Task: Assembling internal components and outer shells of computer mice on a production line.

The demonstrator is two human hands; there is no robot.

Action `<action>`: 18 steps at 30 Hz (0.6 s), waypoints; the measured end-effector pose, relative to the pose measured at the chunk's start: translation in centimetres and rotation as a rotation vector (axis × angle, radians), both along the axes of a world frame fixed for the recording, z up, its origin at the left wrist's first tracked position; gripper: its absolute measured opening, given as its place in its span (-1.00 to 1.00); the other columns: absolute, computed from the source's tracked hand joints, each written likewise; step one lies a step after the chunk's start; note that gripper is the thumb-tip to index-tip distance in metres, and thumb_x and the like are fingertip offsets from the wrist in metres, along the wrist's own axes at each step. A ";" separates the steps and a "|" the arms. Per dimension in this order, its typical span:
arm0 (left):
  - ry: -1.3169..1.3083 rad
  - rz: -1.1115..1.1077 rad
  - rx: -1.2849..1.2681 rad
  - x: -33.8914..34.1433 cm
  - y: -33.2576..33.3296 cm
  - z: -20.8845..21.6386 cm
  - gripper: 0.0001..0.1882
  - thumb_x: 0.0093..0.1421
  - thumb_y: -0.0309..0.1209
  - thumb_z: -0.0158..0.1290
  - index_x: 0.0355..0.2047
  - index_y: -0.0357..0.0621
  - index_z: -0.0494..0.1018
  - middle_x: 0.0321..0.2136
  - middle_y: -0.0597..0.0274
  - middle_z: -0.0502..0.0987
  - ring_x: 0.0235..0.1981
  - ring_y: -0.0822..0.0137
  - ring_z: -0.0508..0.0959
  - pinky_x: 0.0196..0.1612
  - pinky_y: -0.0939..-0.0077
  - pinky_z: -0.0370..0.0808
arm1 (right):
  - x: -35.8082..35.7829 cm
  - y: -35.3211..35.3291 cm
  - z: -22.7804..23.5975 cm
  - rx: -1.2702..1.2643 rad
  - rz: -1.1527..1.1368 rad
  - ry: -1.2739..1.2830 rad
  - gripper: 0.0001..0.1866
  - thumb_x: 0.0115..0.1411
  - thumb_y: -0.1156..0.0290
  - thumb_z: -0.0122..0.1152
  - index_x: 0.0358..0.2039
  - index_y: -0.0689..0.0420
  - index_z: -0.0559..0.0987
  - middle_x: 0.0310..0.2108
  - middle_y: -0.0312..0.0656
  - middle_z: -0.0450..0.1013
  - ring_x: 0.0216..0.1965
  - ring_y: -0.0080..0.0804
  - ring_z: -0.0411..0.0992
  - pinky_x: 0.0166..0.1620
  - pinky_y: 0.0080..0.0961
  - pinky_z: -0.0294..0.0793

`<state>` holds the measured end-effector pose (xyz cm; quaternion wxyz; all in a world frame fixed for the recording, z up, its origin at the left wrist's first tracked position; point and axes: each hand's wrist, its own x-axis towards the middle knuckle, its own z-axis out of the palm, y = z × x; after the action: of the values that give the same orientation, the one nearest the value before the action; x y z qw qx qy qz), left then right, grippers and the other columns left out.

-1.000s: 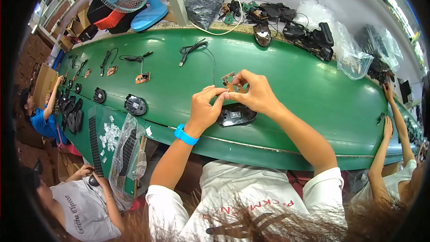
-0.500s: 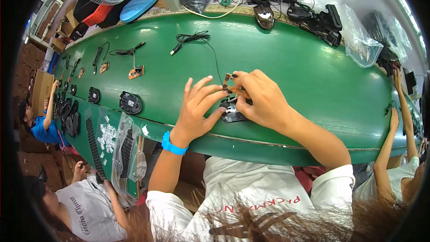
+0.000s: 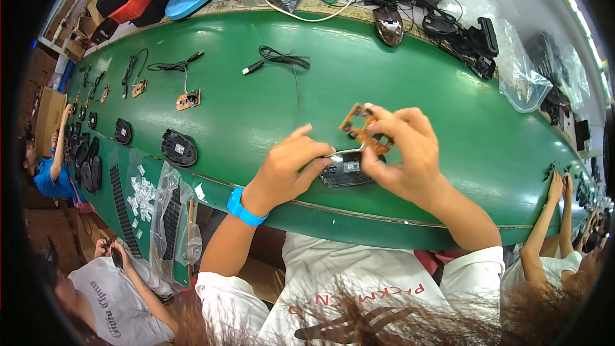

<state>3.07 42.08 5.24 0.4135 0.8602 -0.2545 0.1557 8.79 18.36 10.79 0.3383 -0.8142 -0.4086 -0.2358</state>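
My right hand (image 3: 410, 154) holds an orange-brown circuit board (image 3: 360, 122), tilted, between thumb and fingers. Just below it lies a black mouse base (image 3: 346, 173) on the green work surface, a small pale label showing inside. With thumb and forefinger my left hand (image 3: 282, 170) pinches the cable (image 3: 346, 152) at the left edge of the base. A pale stretch of that cable spans from the pinch toward the board. Farther off, the bundled black cable with a USB plug (image 3: 277, 59) rests on the surface, its thin lead running down toward my left hand.
Several boards with cables (image 3: 188, 99) and black mouse bases (image 3: 179, 147) lie in rows to the left. A clear bag (image 3: 168, 214) and small white pieces sit nearer. Mouse shells (image 3: 388, 25) and bags line the far ledge. Co-workers sit on both sides.
My right hand has lifted the circuit board up and right, turning it away from the base. My left hand now pinches the cable beside the base. The view has shifted slightly.
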 end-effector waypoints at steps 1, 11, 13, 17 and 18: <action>0.088 0.031 -0.141 -0.6 0.1 0.0 -0.73 0.12 -0.58 0.31 -0.16 -0.20 0.57 -0.21 0.16 0.65 -0.13 0.15 0.67 0.04 0.13 0.52 | 0.1 -0.3 -0.3 -0.008 -0.033 0.002 -0.58 -0.16 0.64 0.40 -0.21 0.21 0.56 -0.02 -0.03 0.62 -0.33 -0.17 0.45 -0.28 -0.37 0.56; 0.069 0.090 -0.117 -3.1 0.8 -0.8 -0.82 0.11 -0.59 0.32 -0.26 -0.23 0.59 -0.38 0.10 0.62 -0.44 0.15 0.64 -0.43 0.35 0.56 | -1.4 -1.1 -4.5 -0.089 -0.033 -0.062 -0.57 -0.17 0.64 0.40 -0.21 0.21 0.54 0.03 0.01 0.59 -0.36 -0.18 0.44 -0.31 -0.40 0.55; 0.060 0.094 -0.052 -3.0 0.5 -1.2 -0.83 0.09 -0.62 0.31 -0.29 -0.25 0.59 -0.38 0.10 0.62 -0.46 0.17 0.62 -0.43 0.37 0.54 | -1.8 -1.0 -4.7 -0.094 -0.025 -0.054 -0.58 -0.17 0.64 0.41 -0.22 0.21 0.54 0.02 0.01 0.60 -0.37 -0.19 0.45 -0.32 -0.40 0.54; 0.064 0.095 0.023 -2.8 -0.3 -1.6 -0.86 0.10 -0.62 0.29 -0.32 -0.25 0.59 -0.39 0.11 0.61 -0.45 0.13 0.61 -0.43 0.34 0.54 | -2.2 -0.5 -4.6 -0.089 -0.034 -0.076 -0.59 -0.18 0.65 0.40 -0.23 0.20 0.53 0.01 0.00 0.60 -0.40 -0.22 0.46 -0.33 -0.41 0.54; 0.068 0.100 0.044 -2.8 -0.5 -1.7 -0.87 0.11 -0.61 0.28 -0.32 -0.24 0.59 -0.39 0.12 0.60 -0.44 0.11 0.61 -0.42 0.33 0.54 | -2.3 -0.7 -4.6 -0.089 -0.039 -0.075 -0.59 -0.18 0.65 0.40 -0.23 0.20 0.53 0.01 0.00 0.60 -0.40 -0.22 0.46 -0.33 -0.41 0.54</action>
<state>0.31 41.63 3.58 0.3945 0.8855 -0.2006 0.1411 6.50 17.71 6.22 0.2814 -0.8268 -0.4152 -0.2544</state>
